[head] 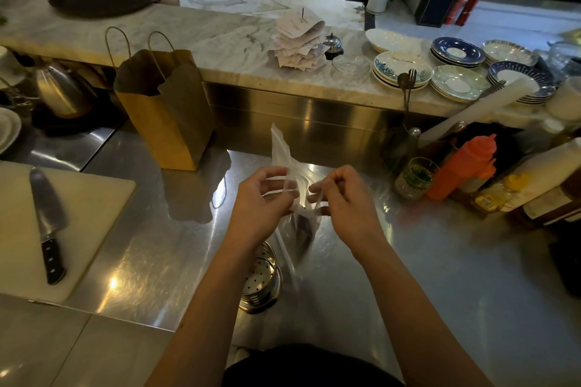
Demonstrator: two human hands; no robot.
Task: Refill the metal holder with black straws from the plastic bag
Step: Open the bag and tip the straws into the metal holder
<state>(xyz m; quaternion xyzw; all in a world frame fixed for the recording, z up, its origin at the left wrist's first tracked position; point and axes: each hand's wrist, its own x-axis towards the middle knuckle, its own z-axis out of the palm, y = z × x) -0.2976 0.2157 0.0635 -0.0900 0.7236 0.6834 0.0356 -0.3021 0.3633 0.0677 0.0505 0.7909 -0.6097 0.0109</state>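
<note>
My left hand (261, 198) and right hand (342, 201) each pinch one crinkled clear plastic bag (294, 166) with curled fingers. Dark straws (303, 229) inside are too blurred to count. One round, perforated metal holder (262, 276) stands at its six o'clock on the shiny steel bench (424, 261).

Two bare forearms are stretched forward from the lower edge and angled toward each other. The left hand (262, 198) and right hand (344, 198) are held close together, fingers curled, and the plastic bag (283, 151) is pinched by both hands' fingertips.
</note>
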